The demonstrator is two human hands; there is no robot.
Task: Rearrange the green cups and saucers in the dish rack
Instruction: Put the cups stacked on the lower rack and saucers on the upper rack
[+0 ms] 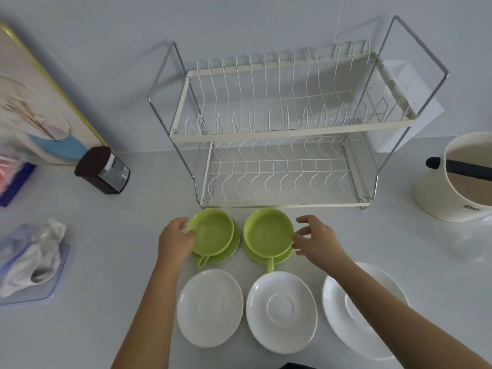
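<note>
The left hand (174, 239) grips the left rim of the left green cup (211, 231), fingers curled over the edge and thumb against the outside; the right hand (316, 239) reaches to the right rim of the right green cup (269, 233), its fingers spread and loosely bent, fingertips at the rim, though whether they actually pinch it cannot be told; both forearms come in from the bottom of the view. Each cup sits on its own green saucer, the left green saucer (234, 249) and the right green saucer (282, 258), side by side on the pale bench (106, 262), with the cup handles pointing toward the person; the cups and saucers stand just in front of the two-tier wire dish rack (287, 123), not in it; both of its tiers hold nothing. Nearer the person lie two white saucers (210, 307) and, to the right, a larger white plate (372, 328) partly hidden by the right forearm. Further left on the bench are a dark jar (102, 170) lying tilted, a crumpled cloth (34, 259) on a clear plastic tray, and a framed picture (34, 102) leaning on the wall; at the far right stands a cream pot (458, 177) with a black handle.
</note>
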